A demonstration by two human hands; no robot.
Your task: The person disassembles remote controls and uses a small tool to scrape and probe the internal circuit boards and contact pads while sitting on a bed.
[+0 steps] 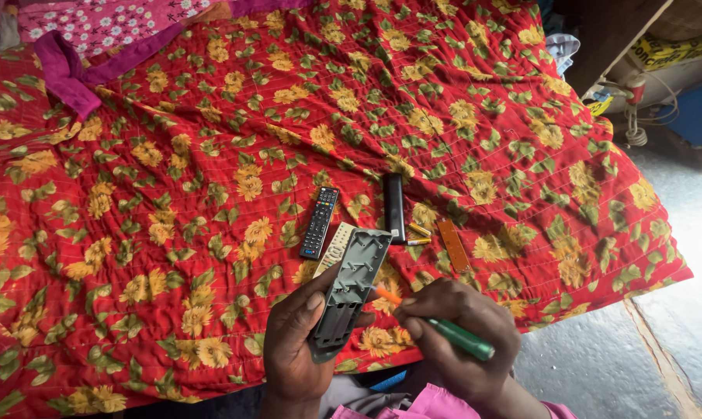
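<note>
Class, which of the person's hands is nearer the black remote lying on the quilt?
Left. The left hand sits just below the black remote; the right hand is farther right.

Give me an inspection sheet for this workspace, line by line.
Surface: red quilt with yellow flowers, spread on a bed.
Job's things: grey remote shell, open side up, in left hand; green-handled screwdriver in right hand, its tip at the shell.
Clutter: black remote, black cover, two small batteries, orange strip, pale keypad.
Hands: both occupied.
Cables: white cord coiled, upper right.
Surroundings: grey floor, pink cloth.
</note>
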